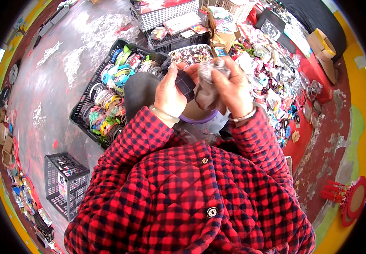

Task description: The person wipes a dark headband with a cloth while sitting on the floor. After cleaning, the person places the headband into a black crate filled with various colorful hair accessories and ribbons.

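Note:
My left hand (pixel 167 94) is closed on a dark checked fabric piece (pixel 185 84), held in front of my chest. Close beside it, my right hand (pixel 236 88) grips a crumpled grey-white cloth (pixel 207 91) whose lower part hangs down. Where the two meet between the hands, I cannot tell whether they touch. Below both hands stands a light bucket with a purple rim (pixel 200 120). To the left of my knee, a black crate (pixel 81 99) holds many headbands (pixel 107 99) in mixed colours.
A white basket (pixel 190 50) of hair accessories sits beyond my hands, with stacked crates (pixel 166 16) behind. On the right, a large heap (pixel 272 76) of bagged and loose accessories covers a red sheet. An empty-looking black crate (pixel 66 182) stands on the floor at left.

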